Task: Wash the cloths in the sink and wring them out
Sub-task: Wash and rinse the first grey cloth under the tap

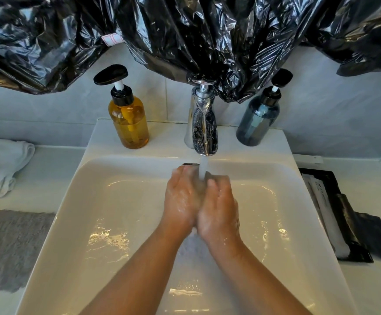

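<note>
- Black plastic sheeting (pixel 185 30) hangs over the far wall, above a white sink (pixel 89 160) set in a pale counter (pixel 55 164).
- Left hand (pixel 181 201) and right hand (pixel 221 208) are pressed together, palm to palm, wet and soapy under the water stream (pixel 202 169) from the tap (pixel 204 130). No cloth shows between them.
- A grey cloth (pixel 12 248) lies flat on the counter at the near left, outside the sink. A white cloth (pixel 1 162) lies further back on the left.
- Risk: the hands are slippery, so I think a cloth could slide out when it is lifted or twisted.
- Risk: dripping hands reaching left could wet the counter.
- Risk: the tap runs strongly, so water hitting a bunched cloth may splash over the rim, toward the amber bottle (pixel 129 121).
</note>
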`<state>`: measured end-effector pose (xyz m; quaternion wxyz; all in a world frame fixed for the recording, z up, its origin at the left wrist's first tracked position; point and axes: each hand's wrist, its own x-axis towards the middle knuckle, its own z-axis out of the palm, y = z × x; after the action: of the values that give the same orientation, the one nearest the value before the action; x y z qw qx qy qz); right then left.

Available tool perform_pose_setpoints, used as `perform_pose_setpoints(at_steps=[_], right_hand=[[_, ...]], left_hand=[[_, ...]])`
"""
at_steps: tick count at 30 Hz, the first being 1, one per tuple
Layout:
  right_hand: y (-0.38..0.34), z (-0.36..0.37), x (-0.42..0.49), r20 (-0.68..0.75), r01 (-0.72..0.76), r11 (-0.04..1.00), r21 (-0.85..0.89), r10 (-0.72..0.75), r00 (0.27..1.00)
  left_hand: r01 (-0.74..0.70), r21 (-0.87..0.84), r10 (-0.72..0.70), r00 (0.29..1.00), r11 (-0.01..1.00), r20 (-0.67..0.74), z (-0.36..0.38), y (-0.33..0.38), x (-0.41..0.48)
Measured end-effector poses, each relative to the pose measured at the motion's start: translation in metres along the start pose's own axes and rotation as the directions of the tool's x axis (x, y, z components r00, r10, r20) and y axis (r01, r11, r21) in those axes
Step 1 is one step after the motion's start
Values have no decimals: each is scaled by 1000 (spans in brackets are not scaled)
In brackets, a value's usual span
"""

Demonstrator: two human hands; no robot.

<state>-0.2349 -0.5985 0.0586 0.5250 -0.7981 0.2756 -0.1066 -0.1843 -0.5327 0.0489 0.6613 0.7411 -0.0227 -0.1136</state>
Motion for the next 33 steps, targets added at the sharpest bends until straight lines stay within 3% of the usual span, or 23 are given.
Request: perform_pose_setpoints(at_steps=[3, 5, 7, 9, 11, 14, 16, 18, 20, 25, 28, 31, 33], right_hand=[[-11, -6, 16, 59, -23, 1000, -10, 23, 998], [-16, -14, 24, 62, 21, 1000, 23, -22, 998], [-14, -23, 32, 22, 57, 987, 149, -61, 998], [-12, -32, 37, 19, 15, 959, 284, -21, 1000], [-13, -36, 35, 84, -81, 908, 411, 51, 995], [-13, -30, 26, 169, -210, 760, 615, 134, 977], [-9, -18, 15, 84, -142, 838, 527, 114, 990], [-5, -9, 1, -11, -44, 935, 351, 51, 999], [-8, -1, -8, -42, -23, 962, 273, 36, 998], [-18, -2, 9, 6, -7, 993, 116, 6, 1000], [-20, -7, 25, 90, 11, 1000, -12, -10, 996], [-14, -19, 29, 128, 35, 999, 25, -38, 991], [-8, -27, 28, 126, 27, 993, 112, -41, 991]], left_hand=[[-30, 49, 30, 999, 998, 17, -5, 1, 1], [-53, 6, 52, 992, 999, 114, -15, 5, -1], [-91, 23, 81, 959, 996, 272, -26, 7, 0], [-29, 37, 17, 955, 999, 296, -38, 11, 2], [119, -72, -99, 967, 990, 234, -43, 14, 3], [323, -447, -258, 945, 834, 200, -34, 16, 2], [325, -459, -271, 945, 827, 180, -22, 16, 1], [234, -387, -214, 972, 892, 94, -12, 12, -1], [164, -290, -155, 987, 943, 51, -5, 5, -2], [27, 19, -29, 992, 999, 119, -9, 4, 0], [35, 126, -55, 985, 991, 162, -18, 7, 3], [-65, 310, 1, 979, 949, 205, -42, 6, 8], [-11, 124, -7, 990, 992, 140, -51, 5, 10]])
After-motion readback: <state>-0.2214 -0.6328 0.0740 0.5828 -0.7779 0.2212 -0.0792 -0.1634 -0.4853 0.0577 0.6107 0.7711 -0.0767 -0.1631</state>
